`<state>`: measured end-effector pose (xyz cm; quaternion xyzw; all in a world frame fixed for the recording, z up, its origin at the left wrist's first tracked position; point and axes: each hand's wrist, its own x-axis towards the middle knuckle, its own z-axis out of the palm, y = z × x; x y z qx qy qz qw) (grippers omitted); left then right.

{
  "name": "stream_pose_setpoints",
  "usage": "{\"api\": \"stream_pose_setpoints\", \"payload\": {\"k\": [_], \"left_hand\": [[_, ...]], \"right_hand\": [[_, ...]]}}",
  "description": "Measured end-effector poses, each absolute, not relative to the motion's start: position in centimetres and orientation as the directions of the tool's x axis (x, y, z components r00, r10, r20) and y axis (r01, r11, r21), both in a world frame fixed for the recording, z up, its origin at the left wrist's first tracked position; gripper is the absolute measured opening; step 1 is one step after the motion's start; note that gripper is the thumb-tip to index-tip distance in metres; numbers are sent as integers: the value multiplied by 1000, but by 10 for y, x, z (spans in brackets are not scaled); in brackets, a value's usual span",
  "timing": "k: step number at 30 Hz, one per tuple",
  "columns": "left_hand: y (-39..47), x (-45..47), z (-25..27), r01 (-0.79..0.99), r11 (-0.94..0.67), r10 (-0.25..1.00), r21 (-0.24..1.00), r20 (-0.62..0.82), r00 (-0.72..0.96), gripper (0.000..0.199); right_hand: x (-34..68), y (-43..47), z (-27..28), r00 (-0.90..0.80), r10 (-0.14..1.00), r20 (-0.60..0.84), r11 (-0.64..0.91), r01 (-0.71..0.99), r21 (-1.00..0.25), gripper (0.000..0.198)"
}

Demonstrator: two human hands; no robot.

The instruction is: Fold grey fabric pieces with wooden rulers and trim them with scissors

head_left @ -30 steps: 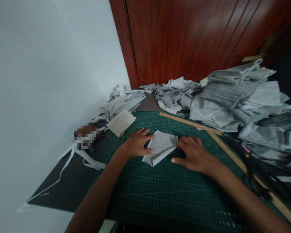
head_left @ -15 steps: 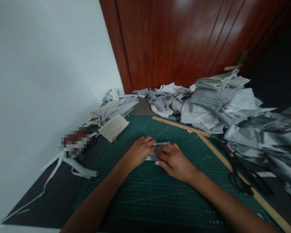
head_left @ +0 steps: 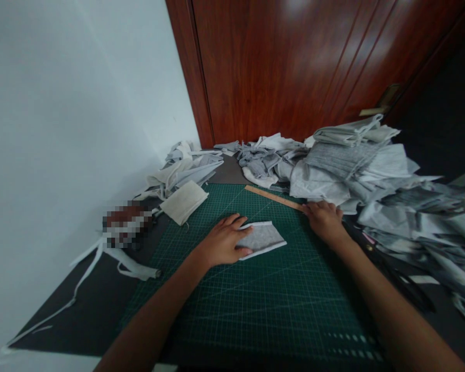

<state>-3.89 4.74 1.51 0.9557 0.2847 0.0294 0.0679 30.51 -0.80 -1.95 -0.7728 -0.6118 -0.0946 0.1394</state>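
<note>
The left hand [head_left: 222,243], fingers spread, should press evenly to keep the gray cloth [head_left: 261,237] flat on the green mat [head_left: 271,294], while the right hand [head_left: 325,219] meets the wooden ruler [head_left: 273,196], its grip unclear.

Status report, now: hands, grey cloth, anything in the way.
Left hand spread on grey cloth, edges folded. Right hand at end of wooden ruler, grip unclear. Cloth on green mat; fabric heap beyond, apart from it.
</note>
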Motion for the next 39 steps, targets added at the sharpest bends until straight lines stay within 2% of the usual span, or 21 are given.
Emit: {"api": "stream_pose_setpoints", "payload": {"k": [4,8,11,13,15,20,24,27,33,35,38,39], "left_hand": [[48,-40,17,544,-814,539,205,-82,838,77],[51,-39,15,505,-827,495,246,-107,862,80],[58,-42,13,484,-819,471,309,-122,874,87],[64,-46,12,482,-800,464,357,-141,874,94],[71,-53,11,495,-777,466,388,-174,867,101],[82,-68,14,555,-690,494,465,-259,830,110],[85,-68,19,611,-687,522,394,-318,791,121],[82,-66,22,622,-691,528,369,-330,783,122],[75,-64,25,632,-699,541,336,-330,774,123],[73,-62,23,629,-703,544,332,-318,777,124],[70,-57,19,603,-726,529,330,-292,797,126],[69,-55,18,593,-735,523,329,-283,804,125]], "right_hand": [[298,-7,-19,261,913,313,-225,963,-148,28],[292,-11,-8,232,922,311,-174,964,-202,24],[288,-14,4,103,951,292,0,942,-335,20],[286,-16,10,-40,959,281,171,870,-461,25],[285,-16,13,-162,944,288,296,802,-519,29],[302,-16,9,-246,928,278,358,793,-492,29],[329,-17,1,-217,925,313,341,839,-425,26],[333,-18,-1,-238,923,303,345,862,-371,26],[269,-22,0,-481,860,170,509,791,-340,28],[244,-26,1,-521,839,156,544,795,-270,29],[217,-33,1,-521,828,207,547,832,-90,42],[212,-35,1,-528,820,221,553,830,-74,44]]}}
